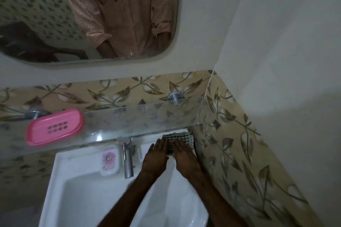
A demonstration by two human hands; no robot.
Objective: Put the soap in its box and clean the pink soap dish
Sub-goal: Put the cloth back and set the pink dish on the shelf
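The pink soap dish [55,127] lies upside down on the left end of the glass shelf [147,116], its drain slots facing up. A white soap box with a pink flower lid [110,159] sits closed on the sink ledge left of the tap. My left hand [156,155] and my right hand [181,154] are both stretched flat, fingers forward, touching a checked cloth [178,139] on the sink's back right corner under the shelf. Neither hand grips anything. No bare soap bar is visible.
A chrome tap [127,160] stands between the soap box and my hands. The white sink [77,190] fills the lower middle. Leaf-patterned tiles [230,143] close off the right side. A mirror [92,14] hangs above and shows a person's shirt.
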